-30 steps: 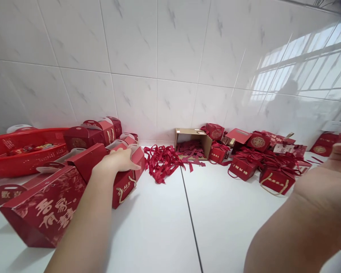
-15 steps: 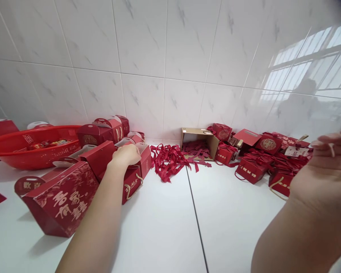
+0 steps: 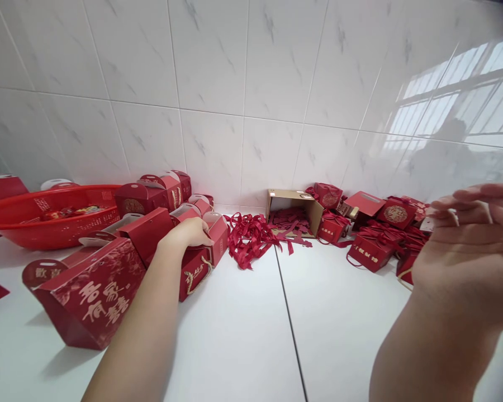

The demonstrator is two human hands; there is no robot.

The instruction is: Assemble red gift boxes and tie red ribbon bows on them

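Observation:
My left hand (image 3: 190, 233) reaches into the row of red gift boxes and closes on the top edge of a lighter red gift box (image 3: 220, 240); its fingertips are partly hidden behind that edge. Just in front stands a dark red box with a rope handle (image 3: 195, 274). Nearer on the left is a large red box with gold characters (image 3: 94, 296). On the right, my right hand (image 3: 465, 257) hangs in the air, palm up, fingers apart and slightly curled, with nothing in it. It hides part of the ribbon-tied boxes (image 3: 371, 250) behind it.
A red plastic basket (image 3: 20, 237) with small wrapped items stands at the left. A heap of red ribbons (image 3: 251, 240) lies mid-table beside an open cardboard box (image 3: 316, 215) holding dark red pieces. A tiled wall (image 3: 272, 151) closes the back; a dark seam crosses the white table (image 3: 238, 346).
My left hand has shifted slightly right, and the lighter red box has moved a little right with it. My right hand has moved left, covering more of the ribbon-tied boxes.

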